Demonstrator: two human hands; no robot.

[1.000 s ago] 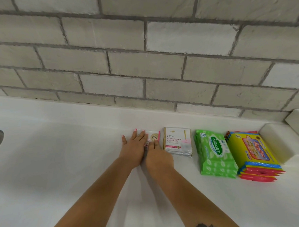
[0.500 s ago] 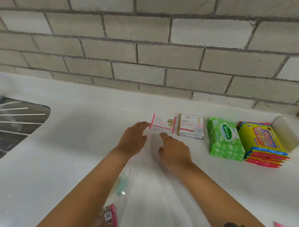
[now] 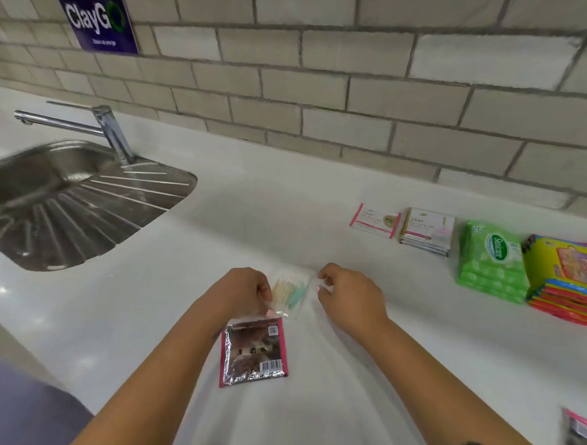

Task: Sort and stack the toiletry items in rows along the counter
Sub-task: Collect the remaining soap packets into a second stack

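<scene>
Two hands are on one item: a small clear packet (image 3: 289,294) with pale yellow and green contents, lying near the front of the white counter (image 3: 258,220), well short of the back row. I see my left hand (image 3: 245,289) with fingers curled, pinching the packet's left edge, and my right hand (image 3: 347,297) with fingers curled at its right edge; whether the right fingertips actually grip the film I cannot tell. Just below the packet lies a silver foil sachet (image 3: 254,350), barcode up. Along the wall stand the pink Dove sachet (image 3: 374,221), the gold Dove stack (image 3: 426,231), the green wipes stack (image 3: 494,261) and the yellow pack stack (image 3: 567,274). My judgement: lift the flimsy packet flat by both edges, carry it left of the pink sachet, and set it square to the row. A further sachet (image 3: 578,443) waits at lower right.
</scene>
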